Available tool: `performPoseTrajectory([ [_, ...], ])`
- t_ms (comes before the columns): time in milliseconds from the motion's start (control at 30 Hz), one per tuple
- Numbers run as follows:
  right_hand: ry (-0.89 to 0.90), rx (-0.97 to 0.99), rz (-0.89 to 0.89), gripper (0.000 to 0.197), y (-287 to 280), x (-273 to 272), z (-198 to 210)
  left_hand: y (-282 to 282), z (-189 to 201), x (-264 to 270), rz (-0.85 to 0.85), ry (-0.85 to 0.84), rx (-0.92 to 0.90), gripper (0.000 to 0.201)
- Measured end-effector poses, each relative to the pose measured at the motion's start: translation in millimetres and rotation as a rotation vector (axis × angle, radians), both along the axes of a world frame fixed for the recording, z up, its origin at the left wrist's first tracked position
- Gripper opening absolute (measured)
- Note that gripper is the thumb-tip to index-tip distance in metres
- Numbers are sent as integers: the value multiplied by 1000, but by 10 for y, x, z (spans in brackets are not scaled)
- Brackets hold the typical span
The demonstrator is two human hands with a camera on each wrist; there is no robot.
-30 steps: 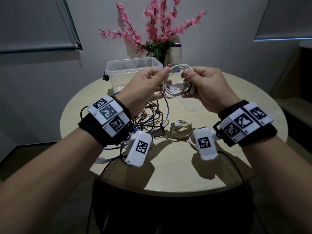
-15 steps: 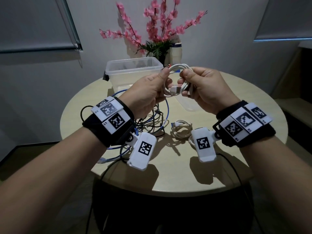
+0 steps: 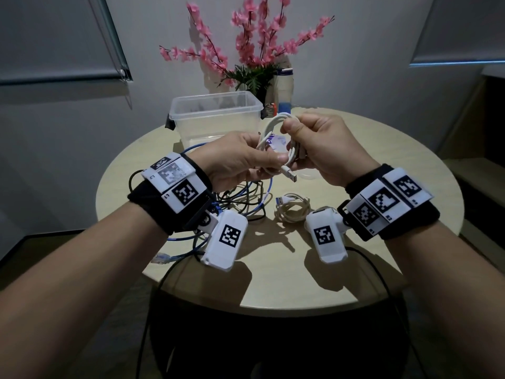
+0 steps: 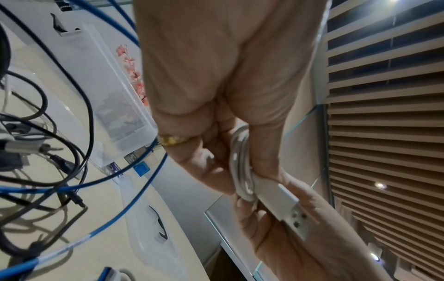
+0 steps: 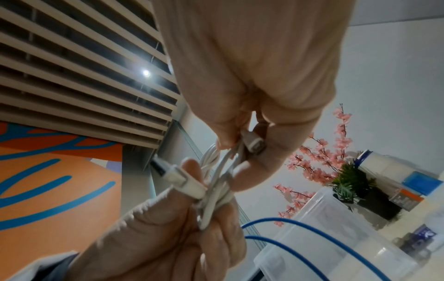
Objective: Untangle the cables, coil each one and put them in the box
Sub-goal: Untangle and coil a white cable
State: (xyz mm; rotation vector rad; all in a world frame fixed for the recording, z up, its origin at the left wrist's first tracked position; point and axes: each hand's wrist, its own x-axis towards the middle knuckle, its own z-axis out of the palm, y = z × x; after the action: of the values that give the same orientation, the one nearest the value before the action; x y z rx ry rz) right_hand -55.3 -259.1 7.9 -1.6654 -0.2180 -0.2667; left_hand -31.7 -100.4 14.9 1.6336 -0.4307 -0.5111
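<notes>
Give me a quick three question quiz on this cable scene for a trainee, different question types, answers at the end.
1. True or false: both hands hold the white cable.
2. Which cable lies coiled on the table? A) beige B) blue C) black
3. Fill in: the box stands ___ the hands.

Key: 1 true: left hand and right hand both grip it. 2 A, the beige cable. 3 behind.

Head camera looks forward and down from above both forearms at a round surface (image 3: 273,283). Each wrist camera sits close under its palm, looking along the fingers and up toward a slatted ceiling (image 4: 384,133). All three views share the coiled white USB cable (image 3: 276,127) and clear plastic box (image 3: 213,116)
</notes>
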Motion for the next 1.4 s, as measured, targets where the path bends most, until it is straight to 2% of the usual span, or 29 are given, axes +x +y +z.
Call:
performPoseTrajectory([
  [33,1,-18,-1,21,15,-4,-9,4,9,-4,-10,0,25,43],
  [100,7,-62,-10,20,37,-15,-25,8,31,-18,-37,-2,85,24],
  [133,10,-86,-15,20,46,-20,-30,9,29,-15,-49,-7,121,21],
  [333,-21,-182,-44,21,52,-15,-51,8,-13,-34,-35,-109,237,19],
  [500,-14,-172,-35,20,58,-15,-36,-37,-26,-75,90,-241,231,30],
  [633,-9,-161,-19,20,52,-10,-21,-62,-20,-99,119,-285,185,27],
  [800,-20,-122,4,25,38,10,-33,-25,-24,-75,68,-169,98,34],
  [1000,10,-30,-27,27,2,29,-41,44,-26,-64,-18,57,74,6],
  [1167,-2,61,0,22,-35,49,-6,3,-32,-107,78,34,-89,10],
  [1300,-19,43,50,16,-100,42,-9,8,-58,-99,137,53,-190,8],
  [1400,7,-22,59,16,-132,34,-47,21,-37,-83,246,81,-237,4],
])
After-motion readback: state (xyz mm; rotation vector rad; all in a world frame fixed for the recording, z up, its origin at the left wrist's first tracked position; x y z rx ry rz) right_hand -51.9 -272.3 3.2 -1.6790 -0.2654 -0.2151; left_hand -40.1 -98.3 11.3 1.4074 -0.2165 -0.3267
